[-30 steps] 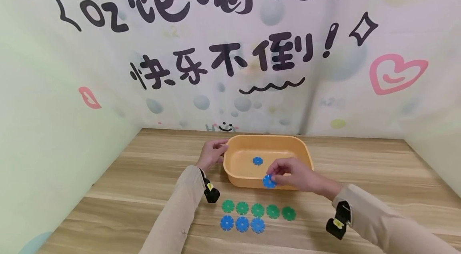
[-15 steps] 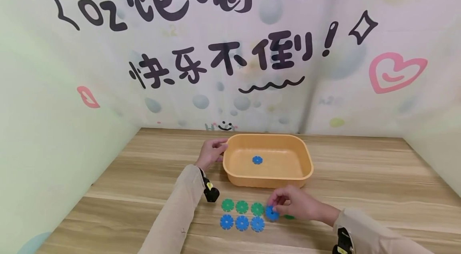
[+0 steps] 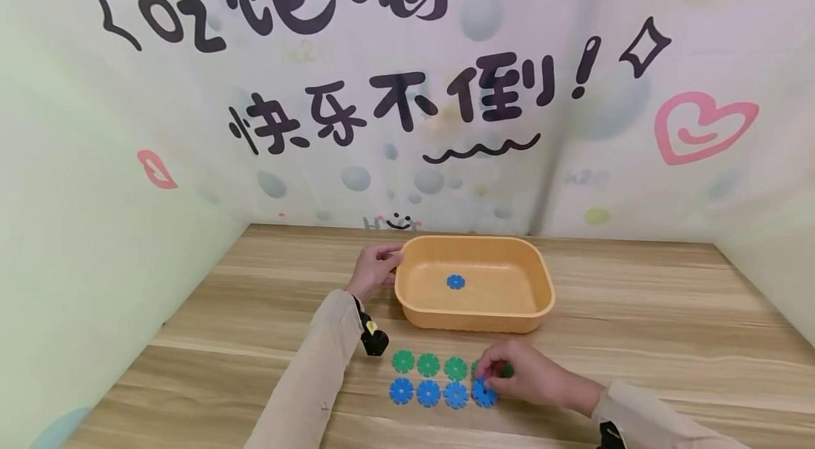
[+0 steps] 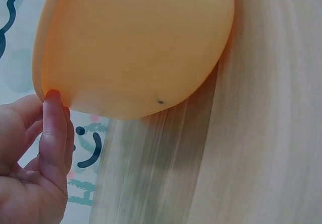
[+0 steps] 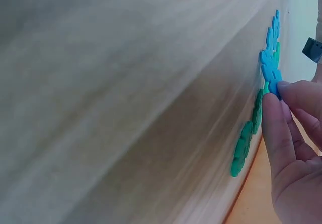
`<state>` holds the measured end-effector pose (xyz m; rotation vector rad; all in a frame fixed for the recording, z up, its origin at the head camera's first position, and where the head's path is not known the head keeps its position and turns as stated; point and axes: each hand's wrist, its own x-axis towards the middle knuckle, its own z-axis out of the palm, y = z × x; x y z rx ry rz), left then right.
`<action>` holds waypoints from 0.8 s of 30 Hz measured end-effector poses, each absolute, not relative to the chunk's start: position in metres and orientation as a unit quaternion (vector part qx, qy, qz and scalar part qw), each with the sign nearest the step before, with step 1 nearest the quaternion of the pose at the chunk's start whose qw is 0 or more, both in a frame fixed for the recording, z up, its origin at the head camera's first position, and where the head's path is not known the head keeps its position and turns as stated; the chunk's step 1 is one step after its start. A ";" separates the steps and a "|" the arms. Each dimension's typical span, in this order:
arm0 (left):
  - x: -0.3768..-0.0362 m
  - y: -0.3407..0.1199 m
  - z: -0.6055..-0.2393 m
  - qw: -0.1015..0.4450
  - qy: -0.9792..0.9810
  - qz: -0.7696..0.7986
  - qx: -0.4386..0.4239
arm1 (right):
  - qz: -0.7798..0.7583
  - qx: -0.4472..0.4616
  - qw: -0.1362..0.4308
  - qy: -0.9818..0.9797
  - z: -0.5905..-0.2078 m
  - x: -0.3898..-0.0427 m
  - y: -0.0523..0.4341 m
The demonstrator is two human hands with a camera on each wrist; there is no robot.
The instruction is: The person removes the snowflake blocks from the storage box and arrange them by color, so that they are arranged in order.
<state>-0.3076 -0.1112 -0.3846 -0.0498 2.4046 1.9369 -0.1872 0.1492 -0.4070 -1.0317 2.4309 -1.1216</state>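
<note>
My right hand (image 3: pixel 528 375) pinches a blue notched snowflake disc (image 3: pixel 484 394) between thumb and fingertips, at the right end of a row of blue discs (image 3: pixel 429 394). In the right wrist view the held disc (image 5: pixel 271 73) is close over the wooden surface. Just behind runs a row of green discs (image 3: pixel 429 365), its right end partly hidden by this hand. My left hand (image 3: pixel 374 271) holds the left end of an orange plastic basin (image 3: pixel 474 322); in the left wrist view its fingertips (image 4: pixel 53 97) are at the basin's rim. One blue disc (image 3: pixel 455 282) lies inside the basin.
The wood-grain table (image 3: pixel 637 307) meets a printed cloth backdrop (image 3: pixel 605 173) behind the basin. A pale wall (image 3: pixel 95 258) stands along the left side.
My right hand has carried the blue disc from over the basin's front edge toward me, across the green row, to the end of the blue row. The left hand has stayed at the basin.
</note>
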 end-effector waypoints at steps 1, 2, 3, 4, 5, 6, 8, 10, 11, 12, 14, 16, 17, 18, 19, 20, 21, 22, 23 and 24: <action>-0.308 -0.111 -0.384 0.028 0.778 0.627 -0.018 | -0.388 -0.361 0.134 0.838 -0.407 -0.187 0.150; -0.308 -0.111 -0.385 0.028 0.778 0.627 -0.019 | -0.388 -0.364 0.133 0.836 -0.407 -0.186 0.150; -0.308 -0.111 -0.385 0.028 0.779 0.627 -0.021 | -0.388 -0.366 0.133 0.835 -0.408 -0.186 0.150; -0.308 -0.111 -0.385 0.028 0.779 0.626 -0.022 | -0.388 -0.368 0.131 0.835 -0.408 -0.186 0.151; -0.309 -0.111 -0.385 0.028 0.779 0.626 -0.025 | -0.388 -0.368 0.132 0.835 -0.408 -0.186 0.151; -0.309 -0.111 -0.385 0.029 0.779 0.625 -0.026 | -0.387 -0.370 0.131 0.835 -0.408 -0.186 0.151; -0.309 -0.111 -0.385 0.030 0.778 0.627 -0.030 | -0.388 -0.369 0.132 0.834 -0.408 -0.186 0.151; -0.308 -0.111 -0.384 0.030 0.779 0.626 -0.028 | -0.389 -0.368 0.133 0.834 -0.408 -0.186 0.151; -0.309 -0.111 -0.384 0.030 0.779 0.626 -0.028 | -0.390 -0.369 0.133 0.833 -0.407 -0.185 0.151; -0.309 -0.111 -0.384 0.030 0.779 0.626 -0.028 | -0.391 -0.369 0.133 0.833 -0.407 -0.185 0.151; -0.309 -0.111 -0.384 0.029 0.779 0.626 -0.027 | -0.392 -0.367 0.136 0.833 -0.407 -0.185 0.151; -0.309 -0.111 -0.384 0.029 0.778 0.627 -0.029 | -0.393 -0.364 0.138 0.833 -0.407 -0.185 0.150; -0.309 -0.111 -0.384 0.028 0.778 0.627 -0.027 | -0.394 -0.363 0.139 0.833 -0.407 -0.185 0.150; -0.309 -0.111 -0.384 0.027 0.778 0.627 -0.028 | -0.395 -0.362 0.140 0.833 -0.407 -0.185 0.150; -0.309 -0.111 -0.384 0.027 0.778 0.627 -0.028 | -0.396 -0.361 0.141 0.832 -0.407 -0.185 0.150; -0.309 -0.111 -0.385 0.027 0.778 0.628 -0.028 | -0.396 -0.361 0.141 0.833 -0.407 -0.185 0.150; -0.309 -0.111 -0.385 0.027 0.778 0.628 -0.027 | -0.396 -0.359 0.141 0.833 -0.407 -0.185 0.151; -0.309 -0.111 -0.385 0.027 0.778 0.628 -0.026 | -0.397 -0.354 0.142 0.835 -0.406 -0.185 0.151; -0.309 -0.112 -0.385 0.026 0.778 0.627 -0.024 | -0.398 -0.350 0.142 0.836 -0.406 -0.185 0.151; -0.309 -0.112 -0.385 0.027 0.778 0.628 -0.024 | -0.398 -0.347 0.141 0.837 -0.405 -0.185 0.152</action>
